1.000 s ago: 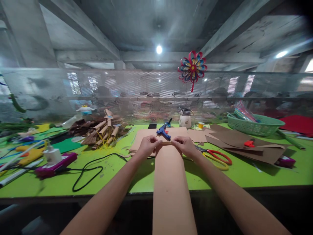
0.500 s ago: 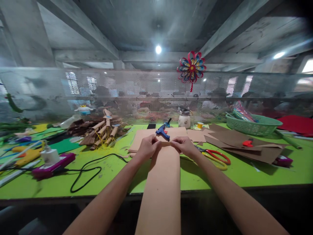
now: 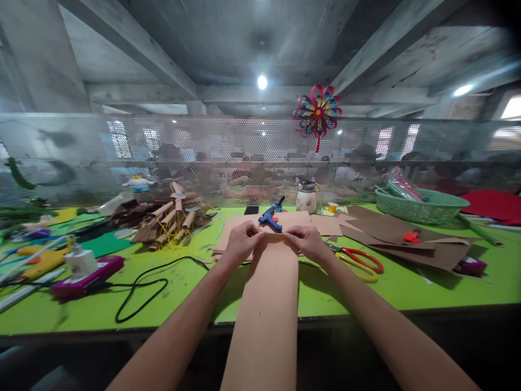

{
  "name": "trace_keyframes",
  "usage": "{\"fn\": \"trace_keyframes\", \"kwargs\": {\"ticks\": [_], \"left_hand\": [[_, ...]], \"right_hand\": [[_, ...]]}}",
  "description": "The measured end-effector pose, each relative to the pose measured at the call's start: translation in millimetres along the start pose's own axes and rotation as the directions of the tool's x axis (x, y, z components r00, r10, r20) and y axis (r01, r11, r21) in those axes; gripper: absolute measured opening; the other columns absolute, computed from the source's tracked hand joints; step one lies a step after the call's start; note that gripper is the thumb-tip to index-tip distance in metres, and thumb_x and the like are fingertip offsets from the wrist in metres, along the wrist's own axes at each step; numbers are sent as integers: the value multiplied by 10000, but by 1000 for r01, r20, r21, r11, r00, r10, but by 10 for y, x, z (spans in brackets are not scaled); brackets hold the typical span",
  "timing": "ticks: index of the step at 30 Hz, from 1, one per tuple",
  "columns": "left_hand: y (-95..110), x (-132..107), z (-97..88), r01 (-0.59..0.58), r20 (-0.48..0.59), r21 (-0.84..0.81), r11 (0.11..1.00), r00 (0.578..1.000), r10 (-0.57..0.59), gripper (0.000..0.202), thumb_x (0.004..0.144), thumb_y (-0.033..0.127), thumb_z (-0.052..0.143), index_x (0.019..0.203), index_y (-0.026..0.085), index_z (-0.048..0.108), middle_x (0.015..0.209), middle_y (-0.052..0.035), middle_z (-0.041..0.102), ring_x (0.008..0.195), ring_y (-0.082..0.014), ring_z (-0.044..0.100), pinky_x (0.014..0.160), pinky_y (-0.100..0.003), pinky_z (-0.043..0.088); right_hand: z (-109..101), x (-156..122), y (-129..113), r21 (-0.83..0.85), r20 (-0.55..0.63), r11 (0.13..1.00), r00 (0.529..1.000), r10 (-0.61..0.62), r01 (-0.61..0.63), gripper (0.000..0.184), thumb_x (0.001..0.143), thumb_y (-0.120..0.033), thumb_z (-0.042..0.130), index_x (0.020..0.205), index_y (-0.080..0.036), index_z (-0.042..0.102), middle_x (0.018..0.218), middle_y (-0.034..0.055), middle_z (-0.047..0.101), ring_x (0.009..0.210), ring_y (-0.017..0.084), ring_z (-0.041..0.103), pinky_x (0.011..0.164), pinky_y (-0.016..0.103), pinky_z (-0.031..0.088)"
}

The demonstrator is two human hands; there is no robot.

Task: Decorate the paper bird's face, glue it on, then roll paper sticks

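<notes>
I see two bare hands at the centre of the frame, pinching one long brown paper strip (image 3: 266, 315) by its far edge: the left hand (image 3: 243, 241) has its thumb and fingers closed on one corner, the right hand (image 3: 307, 243) on the other. The strip runs from there down to the bottom edge of the frame, lower centre. Just beyond the fingers lies one blue glue gun (image 3: 268, 219), on flat brown sheets (image 3: 299, 218). Right of centre there's one pair of scissors (image 3: 350, 251), with one red handle and one yellow. At the left I count one yellow glue gun (image 3: 51, 262) and one purple power strip (image 3: 90, 277) with one white plug (image 3: 81, 263) in it. One green basket (image 3: 423, 210) sits at the right, one lidded jar (image 3: 306, 200) and one small yellow cup (image 3: 332, 208) stand above centre, and one looped flower (image 3: 318, 113) shows at upper right.
</notes>
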State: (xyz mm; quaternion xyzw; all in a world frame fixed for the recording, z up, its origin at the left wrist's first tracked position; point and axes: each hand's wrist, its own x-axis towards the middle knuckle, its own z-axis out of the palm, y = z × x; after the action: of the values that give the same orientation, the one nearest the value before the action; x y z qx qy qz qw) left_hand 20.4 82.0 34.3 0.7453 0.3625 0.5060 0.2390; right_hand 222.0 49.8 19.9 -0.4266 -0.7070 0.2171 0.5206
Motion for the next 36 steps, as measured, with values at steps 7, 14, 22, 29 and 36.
{"fn": "trace_keyframes", "kwargs": {"ticks": [7,14,22,29,36], "left_hand": [[25,-25,27,-10,-1,57,998,1000,11,181,662,300,610,596,140,558,562,12,555,522,-96,481,487,-189,355],[26,-40,28,-74,-16,263,962,997,81,179,703,296,575,608,152,527,560,31,524,525,-88,455,498,-194,332],[-65,10,27,-89,43,190,978,996,83,179,710,298,574,633,155,499,565,46,494,525,-78,435,501,-185,334],[-73,-2,38,-114,37,225,968,993,109,162,714,281,573,643,157,497,570,48,488,534,-78,436,504,-185,329],[-52,16,20,-83,150,179,980,987,56,184,734,265,544,860,159,627,646,11,584,584,-103,512,549,-200,387]], "right_hand": [[15,10,59,3,14,1000,1000,5,-5,293,727,-381,563,791,-117,672,578,26,597,446,87,447,398,193,332],[23,-9,13,127,82,990,995,58,-68,289,728,-386,572,737,-107,648,434,-34,457,377,60,365,370,185,282],[-18,4,54,165,101,983,993,62,-78,270,714,-368,591,734,-105,652,441,-37,456,393,58,363,386,186,283],[-8,9,79,167,108,982,991,76,-93,277,706,-375,594,735,-105,648,444,-38,448,398,58,360,385,186,275],[-12,6,83,166,147,978,984,104,-128,286,702,-382,591,739,-104,645,417,-44,440,379,59,360,382,187,279]]}}
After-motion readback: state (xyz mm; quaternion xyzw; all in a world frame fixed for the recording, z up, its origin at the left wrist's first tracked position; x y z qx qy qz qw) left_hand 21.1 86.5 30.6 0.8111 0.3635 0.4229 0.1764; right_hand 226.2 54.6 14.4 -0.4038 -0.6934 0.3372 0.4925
